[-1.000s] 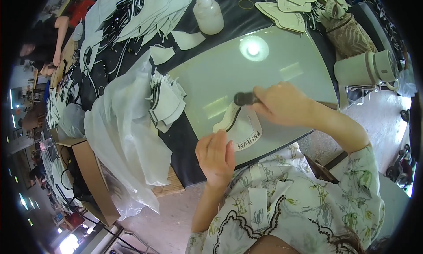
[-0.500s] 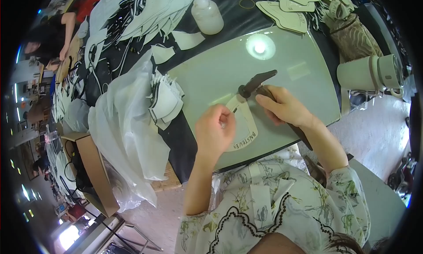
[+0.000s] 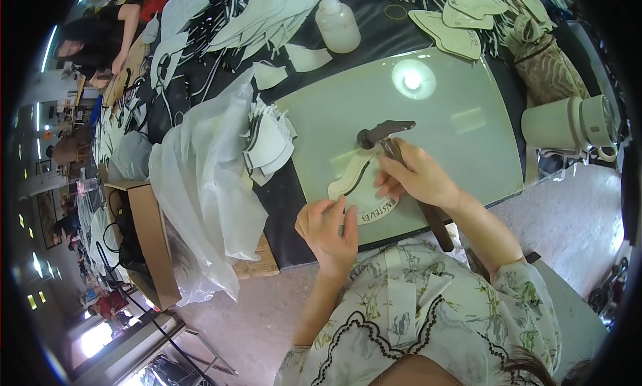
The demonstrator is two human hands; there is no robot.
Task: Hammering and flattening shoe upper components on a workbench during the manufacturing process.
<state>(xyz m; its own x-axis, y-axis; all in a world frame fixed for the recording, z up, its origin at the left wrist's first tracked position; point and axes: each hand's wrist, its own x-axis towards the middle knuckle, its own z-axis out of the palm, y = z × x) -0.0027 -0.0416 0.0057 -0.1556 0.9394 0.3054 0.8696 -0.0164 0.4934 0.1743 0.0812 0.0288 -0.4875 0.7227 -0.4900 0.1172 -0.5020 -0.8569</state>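
Observation:
My right hand (image 3: 424, 175) is closed around the dark handle of a hammer (image 3: 435, 227), whose head lies sideways above the glossy board (image 3: 461, 158). Between my hands rests a curved cream piece (image 3: 354, 174) with writing on its lower arm. A thin black strip (image 3: 361, 178) follows its inner edge. The fingertips of my right hand also reach down to the piece's right side. My left hand (image 3: 331, 235) is at the piece's lower left, thumb and index finger bent together at the strip's lower end; the pinch itself is partly hidden.
Left of the board are a stack of white pieces (image 3: 267, 145), a plastic bag (image 3: 200, 178) and a cardboard box (image 3: 152, 232). Behind stand a white bottle (image 3: 338, 28) and cream templates (image 3: 448, 35). A flask (image 3: 568, 125) is at right. Another person (image 3: 100, 41) sits far left.
My left hand has moved down to the piece's lower left. The hammer has turned, its handle now pointing more toward me. The piece has turned, and its black strip shows more. The whole view has shifted slightly.

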